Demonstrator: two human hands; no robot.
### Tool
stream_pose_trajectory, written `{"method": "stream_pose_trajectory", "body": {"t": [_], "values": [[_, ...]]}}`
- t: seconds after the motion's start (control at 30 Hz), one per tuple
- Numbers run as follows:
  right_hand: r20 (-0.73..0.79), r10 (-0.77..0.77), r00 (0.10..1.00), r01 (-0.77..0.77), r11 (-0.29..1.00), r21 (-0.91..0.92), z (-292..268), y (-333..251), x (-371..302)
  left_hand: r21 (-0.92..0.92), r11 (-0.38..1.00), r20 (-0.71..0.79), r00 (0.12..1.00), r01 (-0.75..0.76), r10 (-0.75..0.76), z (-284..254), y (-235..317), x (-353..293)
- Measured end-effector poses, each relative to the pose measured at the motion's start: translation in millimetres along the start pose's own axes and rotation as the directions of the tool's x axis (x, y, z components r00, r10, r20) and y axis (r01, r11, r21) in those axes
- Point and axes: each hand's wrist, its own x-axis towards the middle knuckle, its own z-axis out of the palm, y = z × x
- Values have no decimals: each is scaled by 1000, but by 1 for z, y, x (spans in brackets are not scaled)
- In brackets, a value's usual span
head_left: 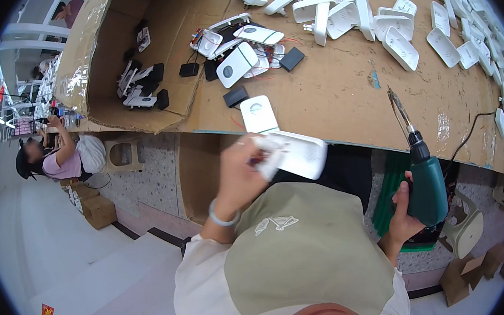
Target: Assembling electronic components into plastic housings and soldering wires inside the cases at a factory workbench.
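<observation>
Left hand [242,171] grips white plastic casing [297,154]; right hand [404,213] grips green electric screwdriver [426,182].
Casing looks light, slick; pinch its edges.

Smooth white plastic casing [300,154]; matt green plastic screwdriver [428,188] — rough brown cardboard worktop [340,105]

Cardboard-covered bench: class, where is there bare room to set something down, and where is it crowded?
Bare cardboard lies between the opened white devices and the green power screwdriver in the right hand. Crowded: the white shells along the far edge, and the cardboard box holding parts. The left hand holds a white casing.
</observation>
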Motion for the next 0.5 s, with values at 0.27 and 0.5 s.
{"method": "stream_pose_trajectory", "body": {"t": [0.27, 0.5], "values": [[122, -88, 989, 90, 996, -14, 15, 14, -4, -514, 851, -312, 901, 106, -301, -29, -69, 75], [43, -52, 998, 52, 999, 8, 10, -10, -12, -563, 825, -315, 935, -45, -163, -25, -21, 111]]}}
